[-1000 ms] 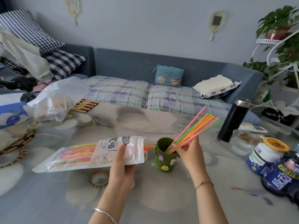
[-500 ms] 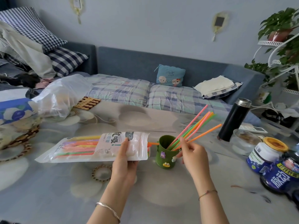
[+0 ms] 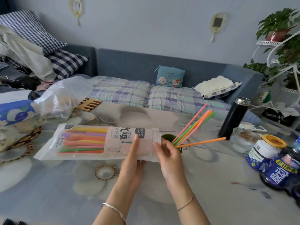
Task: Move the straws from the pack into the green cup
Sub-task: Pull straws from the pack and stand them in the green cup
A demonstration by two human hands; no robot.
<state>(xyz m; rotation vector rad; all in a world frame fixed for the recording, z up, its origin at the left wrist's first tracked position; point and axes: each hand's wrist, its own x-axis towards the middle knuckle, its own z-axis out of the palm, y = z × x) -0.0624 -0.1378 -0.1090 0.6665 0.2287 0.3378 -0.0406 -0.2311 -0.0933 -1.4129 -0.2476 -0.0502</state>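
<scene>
Right now I see the straws (image 3: pixel 193 127) leaning out of the green cup (image 3: pixel 168 137), which sits mostly hidden behind my right hand (image 3: pixel 168 155) on the table (image 3: pixel 65 189), one orange straw (image 3: pixel 201 142) tipped lower than the rest; my left hand (image 3: pixel 132 159) grips the pack (image 3: pixel 97 142) near its open end, more straws inside, while my right hand's fingers (image 3: pixel 158 147) curl at that opening, and I cannot tell whether they pinch anything; a black flask (image 3: pixel 233 118) stands well to the right

This was a home living room: a blue sofa (image 3: pixel 162 70) with pillows (image 3: pixel 170 76) and quilts stood behind the table (image 3: pixel 65 192), beside potted plants (image 3: pixel 274 25).
</scene>
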